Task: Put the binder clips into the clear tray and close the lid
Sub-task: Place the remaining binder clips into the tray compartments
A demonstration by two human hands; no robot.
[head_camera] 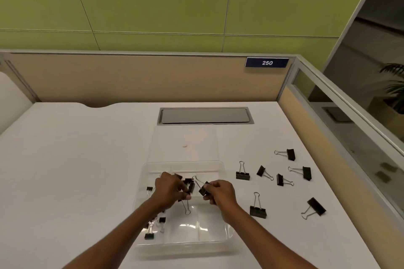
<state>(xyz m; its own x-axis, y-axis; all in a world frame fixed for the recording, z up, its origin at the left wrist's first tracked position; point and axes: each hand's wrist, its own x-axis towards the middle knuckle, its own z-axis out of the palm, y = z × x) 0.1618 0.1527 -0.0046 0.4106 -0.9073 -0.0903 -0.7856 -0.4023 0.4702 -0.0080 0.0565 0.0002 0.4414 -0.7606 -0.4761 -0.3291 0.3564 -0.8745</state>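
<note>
Both hands are over the clear plastic compartment tray (219, 165), which sits near the front middle of the white table (65, 159). Its see-through lid (185, 137) is open and lies flat on the table just past the tray's far edge.

The right hand (220, 192) pinches a black binder clip with silver wire handles (203, 190). The black body is at the fingertips and the long axis runs diagonal, with the wire loops pointing up and away to the far left. The left hand (169, 190) has its fingers curled round another black clip (187, 207). That one's wire handle points back toward the person, loop end hanging over the tray's middle. A few more black clips (189, 184) are bunched right between the hands, but it's too tangled to say how they lie.

Some smaller black clips (149, 233) sit in the tray's left compartments, one (149, 189) up by the left wall.

Seven bigger clips are loose on the table to the right of the tray. Two (242, 173) (258, 208) stand on their flat backs with handles pointing away. The two farthest right (302, 172) (288, 154) lie with handles pointing left. The nearest right one (314, 207) lies diagonal, handles toward the near left.

Behind the lid there's a grey metal hatch (205, 115) set into the table.
</note>
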